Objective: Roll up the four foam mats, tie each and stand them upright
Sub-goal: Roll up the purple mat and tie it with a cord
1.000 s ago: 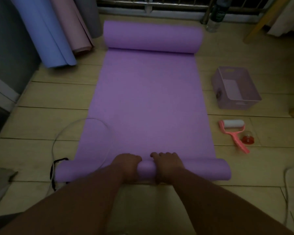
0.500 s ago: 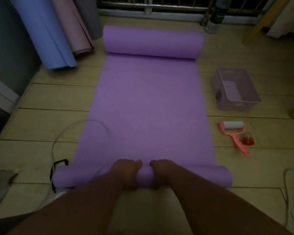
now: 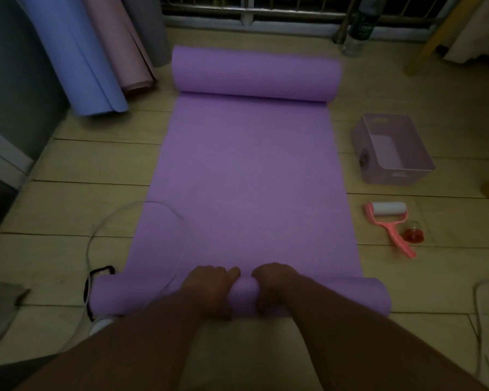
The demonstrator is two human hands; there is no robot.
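the blue mat (image 3: 76,60), pink mat (image 3: 119,43), grey mat (image 3: 150,29) and far-right bottle (image 3: 360,29) are cut off by the top edge. the left hand (image 3: 209,289) and right hand (image 3: 274,286) hide the middle of the near roll of the purple mat (image 3: 251,179).

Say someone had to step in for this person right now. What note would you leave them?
Hands: left hand and right hand both grip the near roll of the purple mat, side by side at its middle.
Done: blue mat, pink mat and grey mat are rolled and lean at the wall; ties not visible.
Left: roll the purple mat's flat stretch toward its curled far end, tie it, stand it upright.
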